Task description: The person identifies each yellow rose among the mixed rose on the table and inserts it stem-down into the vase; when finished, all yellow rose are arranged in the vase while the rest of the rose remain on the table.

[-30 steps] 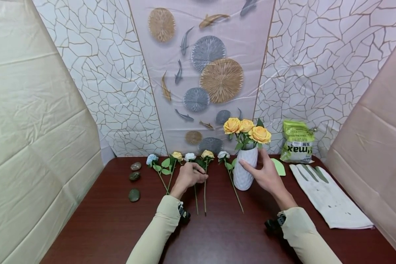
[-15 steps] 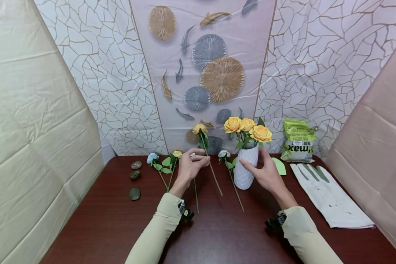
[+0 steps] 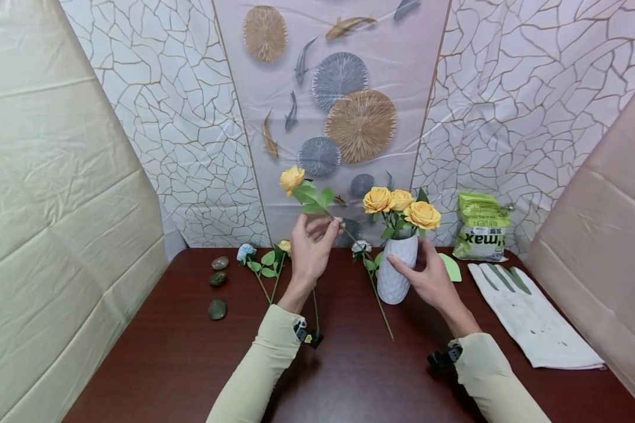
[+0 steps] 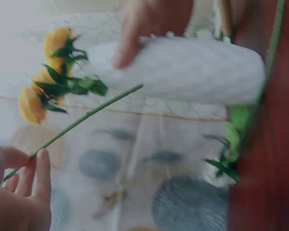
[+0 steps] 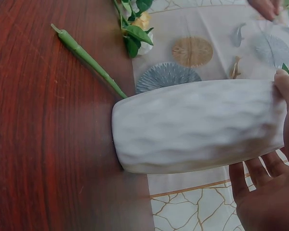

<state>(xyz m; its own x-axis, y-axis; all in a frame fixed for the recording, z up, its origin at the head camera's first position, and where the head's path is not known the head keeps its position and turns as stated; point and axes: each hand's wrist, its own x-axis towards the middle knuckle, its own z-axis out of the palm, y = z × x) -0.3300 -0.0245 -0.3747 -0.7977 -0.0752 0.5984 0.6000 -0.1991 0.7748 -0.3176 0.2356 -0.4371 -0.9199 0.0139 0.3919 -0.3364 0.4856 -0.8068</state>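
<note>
My left hand (image 3: 312,249) pinches the stem of an artificial yellow rose (image 3: 292,180), held up off the table with its bloom to the upper left. In the left wrist view the green stem (image 4: 94,111) slants from the fingertips toward the vase. My right hand (image 3: 435,283) grips the white textured vase (image 3: 398,271), thumb on the near side and fingers round the other. Several yellow roses (image 3: 400,200) stand in the vase. A white rose (image 3: 361,248) lies just left of it, its stem (image 5: 89,60) passing near the base.
On the dark red table (image 3: 349,382) lie a blue rose (image 3: 246,252), another yellow rose (image 3: 284,247) and several stones (image 3: 217,309) at left. At right are a green bag (image 3: 481,228), a pale green piece (image 3: 450,267) and white gloves (image 3: 534,317).
My left hand has lifted the yellow rose off the table and tilted it, bloom leftward and stem end toward the vase. My right hand stays on the vase.
</note>
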